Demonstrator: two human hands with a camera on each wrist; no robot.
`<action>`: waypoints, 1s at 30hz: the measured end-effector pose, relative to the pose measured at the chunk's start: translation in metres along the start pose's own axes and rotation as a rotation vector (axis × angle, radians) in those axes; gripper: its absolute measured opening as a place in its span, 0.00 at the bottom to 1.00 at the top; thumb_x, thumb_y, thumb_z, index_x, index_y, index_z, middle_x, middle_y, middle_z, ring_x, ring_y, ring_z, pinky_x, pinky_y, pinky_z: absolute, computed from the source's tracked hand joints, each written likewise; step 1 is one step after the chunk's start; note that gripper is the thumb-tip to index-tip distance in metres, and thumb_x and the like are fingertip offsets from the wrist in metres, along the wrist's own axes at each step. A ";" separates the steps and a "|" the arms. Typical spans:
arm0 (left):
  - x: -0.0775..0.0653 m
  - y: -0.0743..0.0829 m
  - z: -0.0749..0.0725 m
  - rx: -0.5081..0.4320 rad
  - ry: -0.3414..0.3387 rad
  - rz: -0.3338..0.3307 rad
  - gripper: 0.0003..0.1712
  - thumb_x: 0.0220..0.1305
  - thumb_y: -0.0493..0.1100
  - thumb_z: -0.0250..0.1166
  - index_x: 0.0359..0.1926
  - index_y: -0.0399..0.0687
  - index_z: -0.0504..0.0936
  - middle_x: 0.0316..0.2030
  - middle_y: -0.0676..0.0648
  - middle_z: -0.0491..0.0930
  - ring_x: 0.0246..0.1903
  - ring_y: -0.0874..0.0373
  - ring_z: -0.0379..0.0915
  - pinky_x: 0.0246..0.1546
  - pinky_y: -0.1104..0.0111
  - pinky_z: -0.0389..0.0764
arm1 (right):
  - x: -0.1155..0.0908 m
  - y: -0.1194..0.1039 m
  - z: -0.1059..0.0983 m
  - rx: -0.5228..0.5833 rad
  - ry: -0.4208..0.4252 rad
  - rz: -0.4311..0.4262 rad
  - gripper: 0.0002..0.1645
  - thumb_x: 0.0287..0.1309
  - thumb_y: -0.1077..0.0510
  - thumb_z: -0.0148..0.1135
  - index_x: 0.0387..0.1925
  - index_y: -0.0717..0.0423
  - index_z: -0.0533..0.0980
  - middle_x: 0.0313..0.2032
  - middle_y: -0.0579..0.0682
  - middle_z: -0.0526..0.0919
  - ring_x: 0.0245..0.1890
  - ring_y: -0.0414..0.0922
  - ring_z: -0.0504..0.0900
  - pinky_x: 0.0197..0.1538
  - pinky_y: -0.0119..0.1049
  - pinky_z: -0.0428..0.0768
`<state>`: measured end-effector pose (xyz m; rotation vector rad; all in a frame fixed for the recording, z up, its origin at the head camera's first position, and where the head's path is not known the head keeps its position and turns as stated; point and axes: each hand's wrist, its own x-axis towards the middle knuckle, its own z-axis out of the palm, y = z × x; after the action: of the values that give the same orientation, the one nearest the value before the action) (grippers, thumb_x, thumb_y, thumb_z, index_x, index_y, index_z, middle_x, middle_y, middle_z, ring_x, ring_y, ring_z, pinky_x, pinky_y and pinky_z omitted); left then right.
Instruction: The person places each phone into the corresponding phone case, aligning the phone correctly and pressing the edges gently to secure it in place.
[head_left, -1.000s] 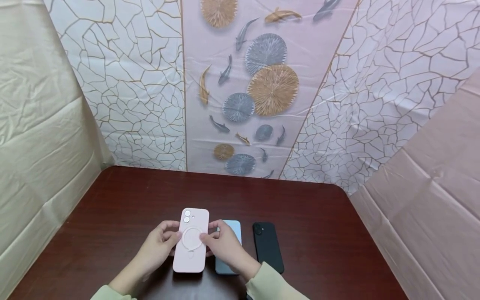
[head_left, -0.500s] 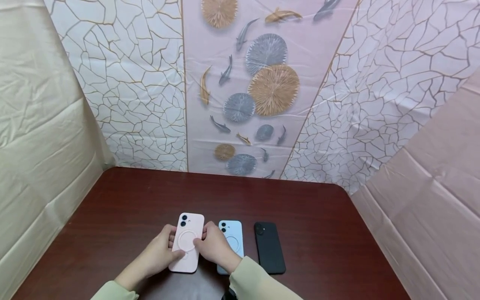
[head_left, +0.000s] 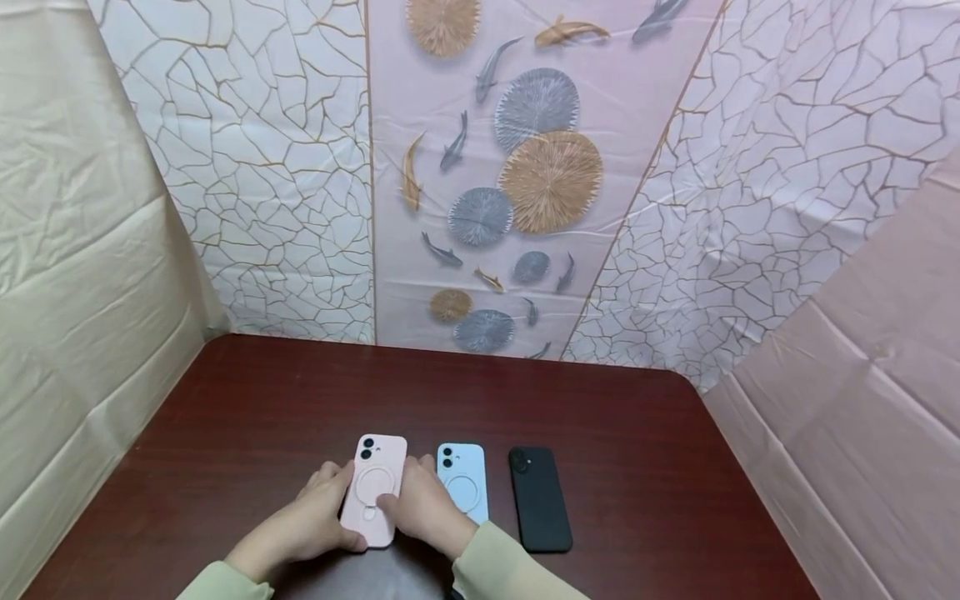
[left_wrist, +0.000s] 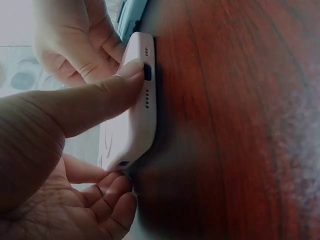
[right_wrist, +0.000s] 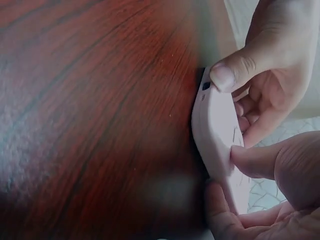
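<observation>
A phone in a pink case lies back up on the table, camera lenses at the far end and a ring on its back. My left hand grips its left side, thumb pressed on the bottom edge beside the charging port, as the left wrist view shows. From the other side my right hand pinches the right edge; its thumb rests on the back near the ring. In the right wrist view both hands hold the pink case near its bottom end. The screen side is hidden.
To the right lies a phone in a light blue case, partly covered by my right hand. Beyond it is a black phone. The dark red wooden table meets a patterned cloth wall at the back.
The pink phone has come down from a raised, tilted hold to lie on the table. My left thumb has slid from its back to the bottom edge, and my right thumb has moved lower.
</observation>
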<state>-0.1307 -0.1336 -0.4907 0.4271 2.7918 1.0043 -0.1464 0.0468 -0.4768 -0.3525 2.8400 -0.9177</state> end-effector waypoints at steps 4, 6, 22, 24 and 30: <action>0.002 0.003 -0.003 0.051 -0.011 0.015 0.66 0.25 0.51 0.85 0.63 0.21 0.64 0.44 0.39 0.68 0.46 0.43 0.66 0.49 0.47 0.68 | 0.001 0.001 -0.003 -0.030 -0.037 -0.035 0.37 0.48 0.55 0.74 0.56 0.69 0.70 0.39 0.53 0.72 0.38 0.42 0.71 0.41 0.36 0.77; 0.004 0.004 -0.002 0.081 -0.016 0.019 0.65 0.25 0.52 0.85 0.62 0.20 0.64 0.44 0.38 0.69 0.46 0.42 0.67 0.48 0.47 0.68 | 0.003 0.002 -0.005 -0.033 -0.056 -0.044 0.40 0.47 0.54 0.75 0.58 0.67 0.69 0.39 0.52 0.72 0.39 0.42 0.70 0.42 0.35 0.76; 0.012 0.011 -0.001 0.203 -0.066 0.049 0.68 0.21 0.54 0.86 0.56 0.10 0.63 0.44 0.26 0.69 0.48 0.35 0.70 0.54 0.50 0.71 | -0.002 0.006 0.001 -0.026 -0.074 -0.012 0.48 0.48 0.55 0.75 0.65 0.71 0.63 0.47 0.60 0.70 0.44 0.46 0.76 0.50 0.39 0.77; 0.012 0.011 0.000 0.207 -0.067 0.052 0.68 0.22 0.54 0.86 0.56 0.10 0.63 0.46 0.26 0.69 0.48 0.35 0.70 0.54 0.50 0.71 | -0.003 0.006 0.000 -0.043 -0.072 -0.017 0.49 0.48 0.54 0.75 0.65 0.72 0.62 0.49 0.62 0.70 0.45 0.48 0.77 0.51 0.39 0.77; 0.013 0.012 -0.002 0.231 -0.074 0.039 0.69 0.22 0.55 0.86 0.57 0.11 0.62 0.47 0.26 0.68 0.48 0.32 0.69 0.53 0.47 0.71 | -0.003 0.004 -0.004 -0.060 -0.067 -0.040 0.50 0.49 0.54 0.74 0.66 0.73 0.61 0.51 0.65 0.70 0.48 0.51 0.77 0.53 0.40 0.76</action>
<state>-0.1413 -0.1223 -0.4819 0.5362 2.8520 0.6590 -0.1446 0.0526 -0.4759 -0.4393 2.8135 -0.8138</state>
